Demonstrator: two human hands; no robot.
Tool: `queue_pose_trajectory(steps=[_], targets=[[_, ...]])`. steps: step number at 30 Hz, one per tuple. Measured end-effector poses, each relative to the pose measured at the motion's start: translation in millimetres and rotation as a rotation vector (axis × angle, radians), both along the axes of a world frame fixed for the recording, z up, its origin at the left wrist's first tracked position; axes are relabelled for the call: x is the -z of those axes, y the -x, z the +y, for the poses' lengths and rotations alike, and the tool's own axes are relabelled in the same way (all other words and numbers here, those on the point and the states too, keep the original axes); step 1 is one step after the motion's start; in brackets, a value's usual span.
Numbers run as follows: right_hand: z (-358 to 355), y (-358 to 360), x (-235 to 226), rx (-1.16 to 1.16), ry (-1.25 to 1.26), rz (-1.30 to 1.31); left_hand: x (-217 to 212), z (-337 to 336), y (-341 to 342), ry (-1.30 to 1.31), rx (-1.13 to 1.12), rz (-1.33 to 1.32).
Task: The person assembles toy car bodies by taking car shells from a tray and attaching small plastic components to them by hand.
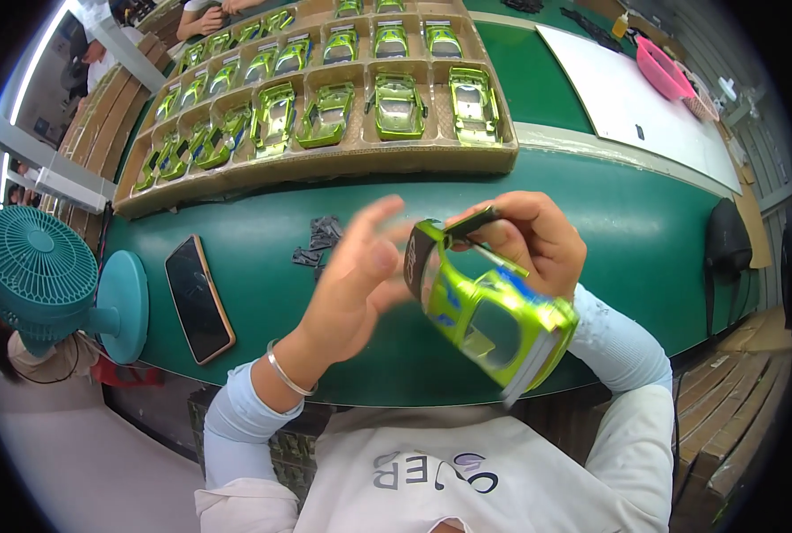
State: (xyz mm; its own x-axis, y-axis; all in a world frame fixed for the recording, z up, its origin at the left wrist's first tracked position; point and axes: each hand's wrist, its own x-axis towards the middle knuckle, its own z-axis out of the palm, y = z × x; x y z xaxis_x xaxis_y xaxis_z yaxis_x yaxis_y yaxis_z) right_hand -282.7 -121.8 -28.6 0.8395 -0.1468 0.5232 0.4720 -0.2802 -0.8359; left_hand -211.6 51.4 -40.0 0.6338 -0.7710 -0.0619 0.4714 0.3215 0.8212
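Note:
A shiny lime-green toy car body shell (493,324) with blue patches hangs tilted above the green table. My right hand (538,238) grips it by its upper side, fingers curled round the edge near a dark strip. At the shell's left end is a dark panel with light markings. Just left of that panel my left hand (356,275) is raised, its fingers apart and blurred by motion; I see nothing held in it. Small black plastic parts (325,233) lie on the table behind my left hand.
A large cardboard tray (325,164) of compartments holding several green car shells stands at the back. On the left are a phone (199,298) and a teal fan (40,271). A white board (622,102) with a pink basket (663,69) lies far right, beyond a black bag (727,238).

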Motion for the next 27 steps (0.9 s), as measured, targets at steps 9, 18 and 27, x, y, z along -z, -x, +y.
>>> queue_pose_trajectory(steps=[9, 18, 27], targets=[[-27.6, -18.5, -5.6, -0.105, 0.180, -0.035, -5.3, 7.0, -11.1, 0.054, -0.010, 0.103], [-22.3, -16.3, -7.0, 0.073, 0.610, -0.154, -16.1, 7.7, -10.7, 0.160, 0.116, 0.072], [-17.0, -14.6, -4.3, 0.188, 0.609, -0.184, 0.3, 5.6, -6.2, 0.215, 0.186, 0.170]])
